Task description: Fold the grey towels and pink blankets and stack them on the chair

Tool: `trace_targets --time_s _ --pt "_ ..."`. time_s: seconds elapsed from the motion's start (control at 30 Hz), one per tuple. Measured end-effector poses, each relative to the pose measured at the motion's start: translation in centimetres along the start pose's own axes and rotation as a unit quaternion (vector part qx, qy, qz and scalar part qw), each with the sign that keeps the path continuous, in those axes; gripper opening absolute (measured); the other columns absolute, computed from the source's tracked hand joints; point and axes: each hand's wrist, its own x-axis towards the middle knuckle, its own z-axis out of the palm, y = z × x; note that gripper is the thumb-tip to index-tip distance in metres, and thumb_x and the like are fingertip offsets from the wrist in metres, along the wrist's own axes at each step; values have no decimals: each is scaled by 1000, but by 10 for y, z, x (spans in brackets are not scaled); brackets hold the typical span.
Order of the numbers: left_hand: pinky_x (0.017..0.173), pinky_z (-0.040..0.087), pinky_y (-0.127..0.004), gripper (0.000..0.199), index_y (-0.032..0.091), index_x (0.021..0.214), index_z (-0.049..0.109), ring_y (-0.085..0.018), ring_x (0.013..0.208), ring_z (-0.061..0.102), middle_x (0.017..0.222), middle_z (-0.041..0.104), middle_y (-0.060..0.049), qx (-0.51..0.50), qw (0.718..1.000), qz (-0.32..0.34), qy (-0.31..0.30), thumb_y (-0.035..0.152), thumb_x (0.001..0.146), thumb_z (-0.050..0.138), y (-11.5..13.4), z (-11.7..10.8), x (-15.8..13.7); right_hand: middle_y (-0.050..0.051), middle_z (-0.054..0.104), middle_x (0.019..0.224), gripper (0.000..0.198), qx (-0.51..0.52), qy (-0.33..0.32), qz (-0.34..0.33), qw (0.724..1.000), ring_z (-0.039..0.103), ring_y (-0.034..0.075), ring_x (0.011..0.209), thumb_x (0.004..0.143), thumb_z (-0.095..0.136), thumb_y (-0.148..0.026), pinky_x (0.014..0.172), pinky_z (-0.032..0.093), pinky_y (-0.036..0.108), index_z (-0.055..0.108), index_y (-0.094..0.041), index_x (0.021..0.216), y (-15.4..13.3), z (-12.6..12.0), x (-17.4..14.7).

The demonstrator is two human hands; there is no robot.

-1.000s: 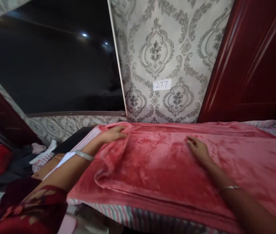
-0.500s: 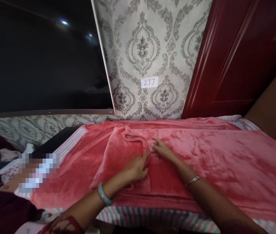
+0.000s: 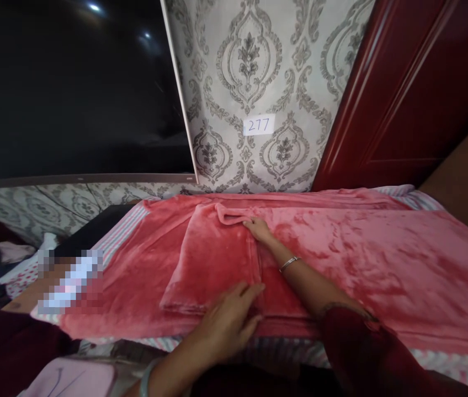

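While the patterned wall stands at twelve o'clock, our red blanket spreads from eight to four. On its nine o'clock side lies the folded flap; around that, our left hand sits at five, fingers spread wide, and our right hand at two, bent fingers at the curled lip — whether pinching, we can't tell. We'd best press it flat, smoothing outward.

The left forearm slants up from below, the left grip loosely spread with the thumb apart from the fingers. The right arm extends farther forward, angled leftward, the right grip with fingers bent.
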Motion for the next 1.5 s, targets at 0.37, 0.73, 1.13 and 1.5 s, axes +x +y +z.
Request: trace_targets --time_s 0.37,0.73,1.13,1.5 --pt "88 53 -46 59 18 147 47 -30 106 58 117 61 -15 191 981 -25 36 19 89 56 -4 46 23 2 68 73 28 106 23 64 992 62 15 66 91 62 -41 61 50 25 70 -15 88 14 7 28" --pt "82 57 -42 51 24 144 50 -28 100 65 114 65 -12 245 968 5 55 16 93 50 -11 47 28 8 68 115 34 70 72 61 993 66 20 98 96 61 -42 85 57 38 64 -17 119 14 8 38" --pt "85 56 -43 58 19 139 51 -28 106 63 116 65 -13 235 970 43 36 0 85 43 -20 43 35 6 64 137 70 41 96 -19 994 64 17 117 79 55 -10 99 50 29 48 -24 147 -5 5 39" --pt "82 55 -41 55 17 138 52 -27 101 62 106 67 -10 259 961 58 75 0 87 42 -23 58 41 12 63 138 60 2 113 23 993 61 23 123 84 63 -22 102 48 33 53 -20 142 6 -6 37"
